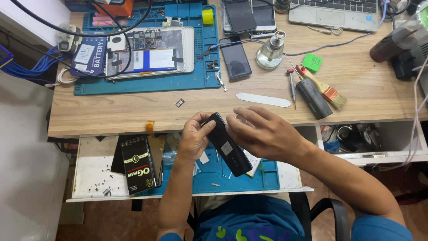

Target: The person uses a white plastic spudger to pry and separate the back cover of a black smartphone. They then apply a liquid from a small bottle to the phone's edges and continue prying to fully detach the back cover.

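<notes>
Black box (138, 165) lies in pull-out tray at left. Left hand (192, 137), grip clamped on upper end of black phone (227, 145). Phone held above blue mat (232, 176), just off worktop (133, 111) edge; long axis diagonal, upper-left to lower-right, back face up. Right hand (263, 131), fingers pressed along phone's upper edge, possibly prising seam. Step: opening casing. Next move calls for steady, even leverage.
</notes>
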